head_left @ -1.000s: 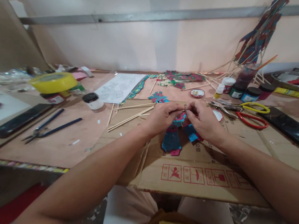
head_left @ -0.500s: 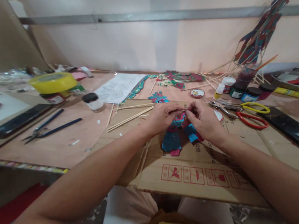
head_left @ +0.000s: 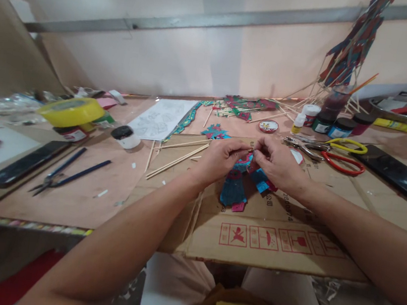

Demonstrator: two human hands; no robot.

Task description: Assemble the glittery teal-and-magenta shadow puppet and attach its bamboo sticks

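Note:
Just above a blue and pink painted cutout (head_left: 234,191), my left hand (head_left: 223,159) and my right hand (head_left: 275,163) meet fingertip to fingertip. Both are closed in a pinch, and what lies between their fingertips is too small to name. The cutout rests on a cardboard sheet (head_left: 268,258), its upper part partly covered by my fingers. A blue flap (head_left: 260,179) of it sticks out beneath my right hand.
Thin sticks (head_left: 176,161) lie left of my left hand. Pliers (head_left: 307,148), red-handled scissors (head_left: 344,163) and a black phone (head_left: 397,174) are to the right. Paint jars (head_left: 341,128) stand behind. Blue-handled cutters (head_left: 69,175) and yellow tape (head_left: 72,111) are at left.

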